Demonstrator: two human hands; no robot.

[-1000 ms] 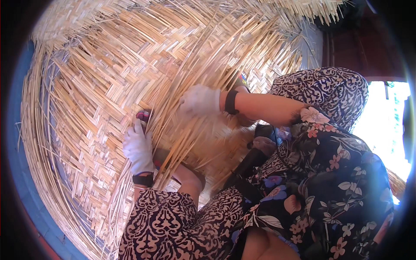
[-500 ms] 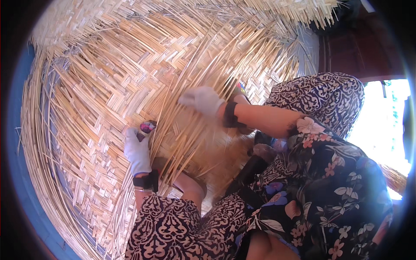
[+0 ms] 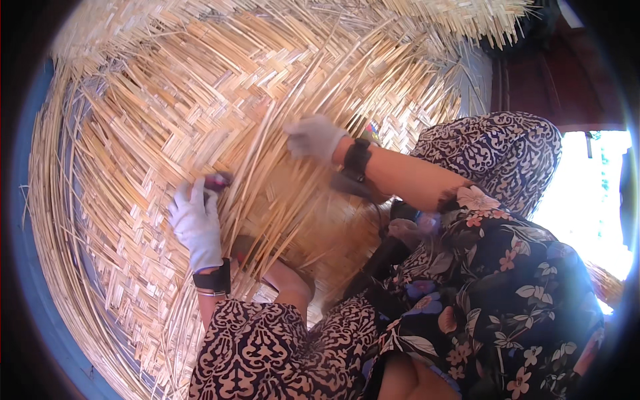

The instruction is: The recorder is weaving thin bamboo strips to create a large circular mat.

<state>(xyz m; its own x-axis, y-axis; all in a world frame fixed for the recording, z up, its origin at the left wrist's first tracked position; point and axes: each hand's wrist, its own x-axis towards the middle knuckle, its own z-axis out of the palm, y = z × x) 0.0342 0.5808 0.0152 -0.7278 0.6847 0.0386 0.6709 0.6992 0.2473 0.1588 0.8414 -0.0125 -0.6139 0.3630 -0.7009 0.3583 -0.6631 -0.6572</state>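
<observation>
A woven mat [image 3: 193, 140] of pale split bamboo or reed lies before me, with long loose strips [image 3: 267, 160] slanting across its middle. My left hand [image 3: 197, 223], in a white glove, is at the left of these strips. Its fingers are closed around a small dark, pink-patterned object [image 3: 217, 181], which is partly hidden and blurred. Farther right, my right hand [image 3: 315, 139], also gloved, is over the upper part of the loose strips. Its fingers are curled in, and what they hold is hidden. Both wrists carry black bands.
My bent legs in patterned cloth [image 3: 487, 153] frame the mat at the right and below. Loose strip ends [image 3: 47, 193] fringe its left edge beside a blue border [image 3: 30, 267]. Another woven piece [image 3: 460, 17] lies along the top. Bright light enters at right.
My left hand has moved up and left along the mat with the small dark object. My right hand has shifted slightly right and up, and some loose strips between the hands have moved.
</observation>
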